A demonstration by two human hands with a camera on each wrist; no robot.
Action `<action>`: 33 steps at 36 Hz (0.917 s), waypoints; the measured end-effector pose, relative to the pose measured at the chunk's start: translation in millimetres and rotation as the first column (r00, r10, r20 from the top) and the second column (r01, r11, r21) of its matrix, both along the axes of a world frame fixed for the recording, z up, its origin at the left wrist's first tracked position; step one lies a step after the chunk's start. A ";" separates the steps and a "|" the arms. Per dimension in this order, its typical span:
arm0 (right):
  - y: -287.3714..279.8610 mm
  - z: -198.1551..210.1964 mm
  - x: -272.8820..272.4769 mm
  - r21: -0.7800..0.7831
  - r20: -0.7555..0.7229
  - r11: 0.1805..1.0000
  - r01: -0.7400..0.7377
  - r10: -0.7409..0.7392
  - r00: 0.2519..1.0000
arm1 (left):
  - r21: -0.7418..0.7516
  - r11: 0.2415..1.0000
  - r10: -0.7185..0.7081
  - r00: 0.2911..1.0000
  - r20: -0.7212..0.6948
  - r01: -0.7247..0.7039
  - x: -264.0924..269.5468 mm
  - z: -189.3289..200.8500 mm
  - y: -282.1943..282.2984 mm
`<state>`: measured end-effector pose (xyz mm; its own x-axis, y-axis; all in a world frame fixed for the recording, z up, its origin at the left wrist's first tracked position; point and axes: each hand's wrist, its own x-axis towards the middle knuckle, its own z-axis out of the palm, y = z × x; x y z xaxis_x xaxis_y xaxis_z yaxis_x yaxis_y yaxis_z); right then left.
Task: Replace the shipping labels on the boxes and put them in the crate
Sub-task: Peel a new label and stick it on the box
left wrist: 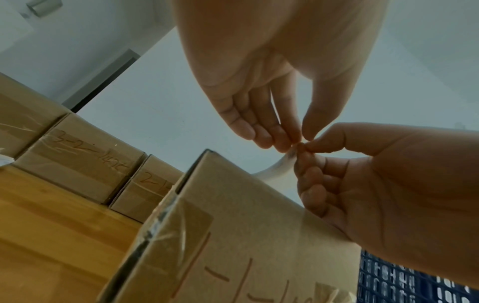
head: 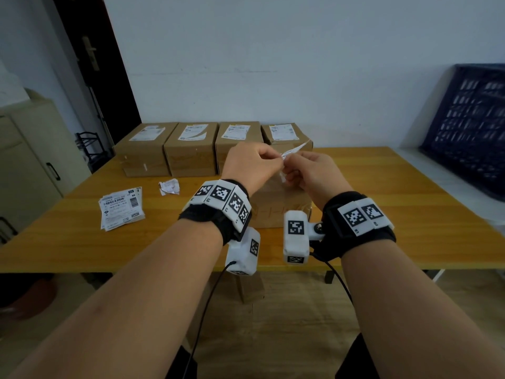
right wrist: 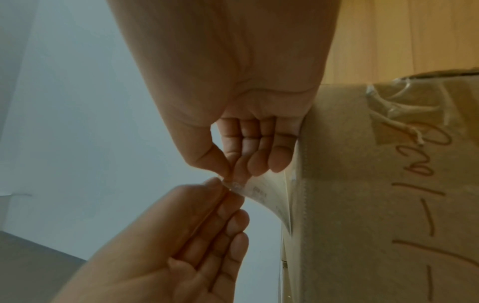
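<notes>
Handwriting in brown marker runs across the side of the box (left wrist: 259, 235) in front of me: dashes and strokes I cannot make out whole. Through the left wrist camera the boxes behind show similar scrawl, one starting "2-1". Printed text and barcodes on the stack of labels (head: 121, 207) are too small to read.

My left hand (head: 250, 165) and right hand (head: 308, 170) both pinch the same corner of the label (head: 293, 152), thumb against fingertips, just above the near box on the wooden table (head: 382, 201). The wrist views show what the head view hides: the label curves down from my fingers to the box's top edge, still stuck there. Its free end points up toward my hands.

Only the head view shows four boxes (head: 191, 149) in a row along the wall, labels on top, a crumpled scrap (head: 169, 186), and the dark crate (head: 470, 124) leaning at the right.
</notes>
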<state>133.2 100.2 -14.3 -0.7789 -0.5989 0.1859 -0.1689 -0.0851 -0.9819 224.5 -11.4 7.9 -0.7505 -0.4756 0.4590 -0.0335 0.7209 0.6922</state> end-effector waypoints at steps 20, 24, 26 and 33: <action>3.5 2.9 4.1 0.064 -0.083 0.998 -0.009 0.014 0.996 | 0.012 1.000 -0.010 0.998 0.067 0.009 -5.6 1.7 -2.0; 3.5 4.4 7.8 0.031 -0.080 0.999 0.028 -0.025 0.997 | 0.010 0.999 0.052 0.996 0.068 -0.052 -8.0 2.1 -5.0; 1.9 4.9 7.6 0.017 -0.054 0.998 0.054 -0.053 0.997 | 0.039 0.995 0.092 0.993 0.071 -0.095 -7.9 2.5 -8.4; -6.0 8.7 9.6 0.016 0.042 0.995 0.098 -0.098 0.994 | 0.140 0.968 0.209 0.978 -0.003 -0.206 -0.1 6.2 -19.2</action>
<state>142.8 94.1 -5.7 -0.8410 -0.5218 0.1434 -0.1339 -0.0561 -0.9894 224.4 -30.6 14.1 -0.6212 -0.6798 0.3898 -0.1592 0.5966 0.7866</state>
